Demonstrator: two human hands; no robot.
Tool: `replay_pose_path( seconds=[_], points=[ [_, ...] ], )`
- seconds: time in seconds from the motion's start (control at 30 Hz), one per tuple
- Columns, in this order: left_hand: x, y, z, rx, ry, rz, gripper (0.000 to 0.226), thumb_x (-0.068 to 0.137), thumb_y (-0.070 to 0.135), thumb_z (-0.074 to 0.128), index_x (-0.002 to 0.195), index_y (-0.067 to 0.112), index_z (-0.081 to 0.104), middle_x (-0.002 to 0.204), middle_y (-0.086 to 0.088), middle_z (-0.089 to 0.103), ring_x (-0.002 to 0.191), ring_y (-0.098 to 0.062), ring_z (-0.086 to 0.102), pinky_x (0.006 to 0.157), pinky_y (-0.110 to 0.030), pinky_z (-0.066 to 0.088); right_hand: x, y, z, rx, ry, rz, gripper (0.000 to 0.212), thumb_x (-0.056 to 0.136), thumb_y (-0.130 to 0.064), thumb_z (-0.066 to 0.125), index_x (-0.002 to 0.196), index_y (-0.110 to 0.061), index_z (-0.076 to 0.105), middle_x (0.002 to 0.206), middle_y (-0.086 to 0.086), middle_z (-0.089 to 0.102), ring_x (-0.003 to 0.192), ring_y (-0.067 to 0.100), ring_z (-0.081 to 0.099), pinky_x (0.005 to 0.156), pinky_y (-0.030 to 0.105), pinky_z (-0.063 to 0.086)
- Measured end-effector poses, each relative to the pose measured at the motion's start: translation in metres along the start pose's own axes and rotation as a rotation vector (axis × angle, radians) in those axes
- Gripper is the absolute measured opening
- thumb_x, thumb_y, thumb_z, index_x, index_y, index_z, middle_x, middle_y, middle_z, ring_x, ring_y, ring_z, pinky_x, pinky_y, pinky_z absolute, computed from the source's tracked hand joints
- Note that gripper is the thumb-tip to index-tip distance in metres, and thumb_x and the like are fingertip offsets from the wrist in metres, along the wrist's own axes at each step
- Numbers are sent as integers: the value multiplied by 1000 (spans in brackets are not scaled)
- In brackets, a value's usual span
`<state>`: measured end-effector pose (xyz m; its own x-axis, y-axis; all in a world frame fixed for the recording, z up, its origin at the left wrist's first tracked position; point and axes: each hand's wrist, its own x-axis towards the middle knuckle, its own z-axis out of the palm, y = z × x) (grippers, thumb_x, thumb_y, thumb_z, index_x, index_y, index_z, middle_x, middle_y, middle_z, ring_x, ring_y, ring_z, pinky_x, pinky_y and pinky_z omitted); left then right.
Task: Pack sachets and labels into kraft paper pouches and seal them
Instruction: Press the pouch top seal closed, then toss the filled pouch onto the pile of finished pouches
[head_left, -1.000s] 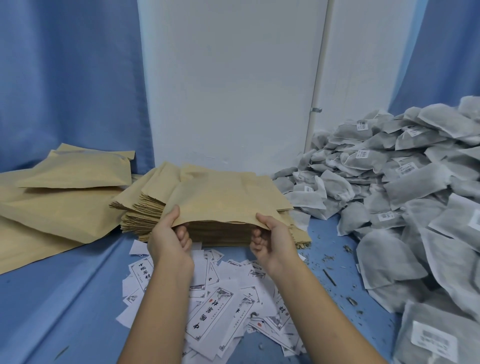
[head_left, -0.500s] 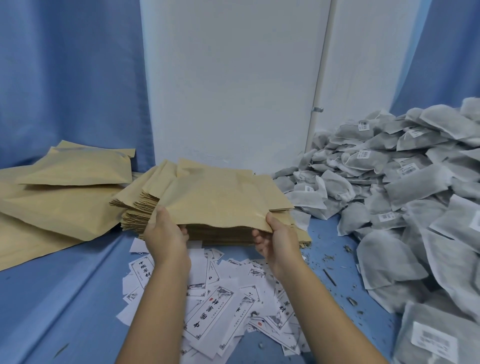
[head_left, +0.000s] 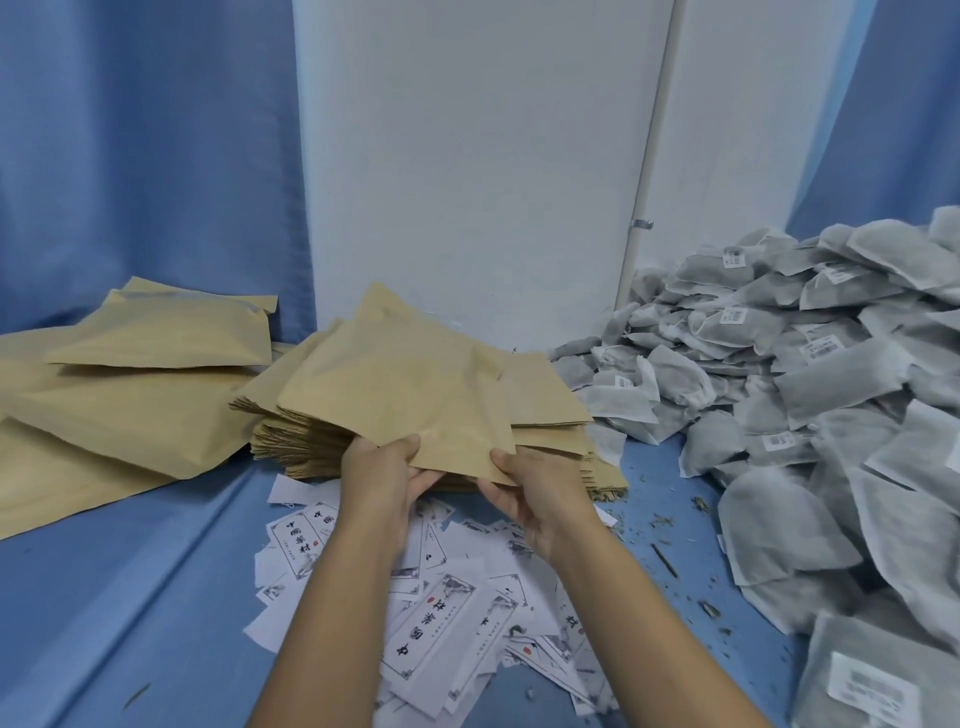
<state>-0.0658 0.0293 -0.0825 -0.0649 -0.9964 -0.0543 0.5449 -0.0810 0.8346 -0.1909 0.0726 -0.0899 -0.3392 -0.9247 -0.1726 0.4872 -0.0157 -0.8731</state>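
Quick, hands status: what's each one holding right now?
Left hand: closed, pinching the near edge of the top kraft pouch.
Right hand: closed, pinching the same pouch's near right corner.

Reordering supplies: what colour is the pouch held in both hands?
The pouch is plain tan-brown, no print showing; head view.

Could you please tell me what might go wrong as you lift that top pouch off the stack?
1. The left hand and right hand pinch the top kraft pouch at its near edge only, so a second pouch may cling and lift along.
2. The pouch stack is fanned and uneven, so a pull might slide it onto the labels.
3. Loose herb crumbs lie on the cloth and could get swept into an opened pouch.
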Motion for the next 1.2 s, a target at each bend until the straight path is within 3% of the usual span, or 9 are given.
replay_pose_path(
  seconds=[0.13, 0.4, 0.5, 0.63, 0.7, 0.83, 0.97, 1.13, 1.2],
  points=[
    [7, 17, -12, -35, 2, 54, 24, 92, -7, 48, 99, 15, 57, 94, -7, 67, 74, -15, 69, 54, -26, 56, 6, 1, 22, 38, -5, -27, 16, 89, 3, 61, 104, 0, 64, 95, 10, 67, 75, 17, 65, 47, 17, 52],
    [51, 89, -55, -281, 53, 197, 25, 92, -9, 45, 93, 14, 54, 97, -9, 64, 80, -19, 69, 59, -26, 56, 41, 1, 150, 67, -163, -29, 27, 92, 12, 47, 115, 2, 57, 94, 12, 63, 64, 21, 65, 44, 17, 51],
    [78, 117, -74, -328, 133, 215, 20, 93, -9, 44, 90, 9, 52, 93, -12, 60, 84, -24, 63, 62, -28, 55, 64, 4, 207, 13, -186, 7, 39, 94, 11, 43, 131, 1, 51, 118, 16, 60, 63, 19, 63, 44, 18, 52],
    [119, 138, -100, -137, 343, 146, 6, 96, 1, 46, 93, 0, 52, 62, -11, 63, 53, -13, 62, 45, -16, 49, 98, 16, 258, -55, -230, 92, 35, 94, 15, 40, 127, 7, 46, 114, 19, 55, 110, 40, 57, 64, 26, 57],
    [140, 144, -113, -92, 402, 135, 9, 98, 1, 42, 94, 1, 50, 40, -4, 57, 32, -6, 52, 36, -11, 41, 106, 22, 272, -88, -224, 158, 39, 93, 16, 38, 131, 7, 38, 122, 21, 48, 113, 41, 54, 83, 30, 54],
    [160, 151, -123, -267, 339, 99, 32, 102, 3, 33, 133, -3, 39, 95, -18, 60, 63, -16, 60, 66, -17, 51, 123, 34, 291, -66, -184, 128, 41, 91, 18, 38, 131, 9, 42, 114, 17, 47, 98, 31, 61, 83, 22, 50],
    [171, 153, -127, -366, 309, 152, 40, 98, -5, 38, 138, -8, 30, 126, -21, 54, 101, -23, 61, 81, -32, 52, 134, 38, 303, -1, -175, 78, 39, 92, 17, 39, 130, 9, 43, 106, 13, 55, 91, 21, 61, 88, 27, 51],
    [157, 144, -126, -280, 316, 301, 64, 95, -9, 42, 148, 12, 12, 132, -8, 46, 118, -18, 53, 89, -35, 50, 115, 36, 288, -59, -253, 51, 37, 90, 18, 38, 126, 15, 45, 91, 13, 54, 86, 23, 57, 99, 34, 47],
    [141, 138, -115, -272, 245, 326, 51, 97, -4, 42, 143, 12, 27, 125, -11, 55, 113, -20, 57, 85, -32, 52, 104, 31, 273, -72, -297, -11, 38, 89, 19, 37, 126, 20, 43, 119, 29, 57, 108, 38, 60, 104, 40, 42]
  ],
)
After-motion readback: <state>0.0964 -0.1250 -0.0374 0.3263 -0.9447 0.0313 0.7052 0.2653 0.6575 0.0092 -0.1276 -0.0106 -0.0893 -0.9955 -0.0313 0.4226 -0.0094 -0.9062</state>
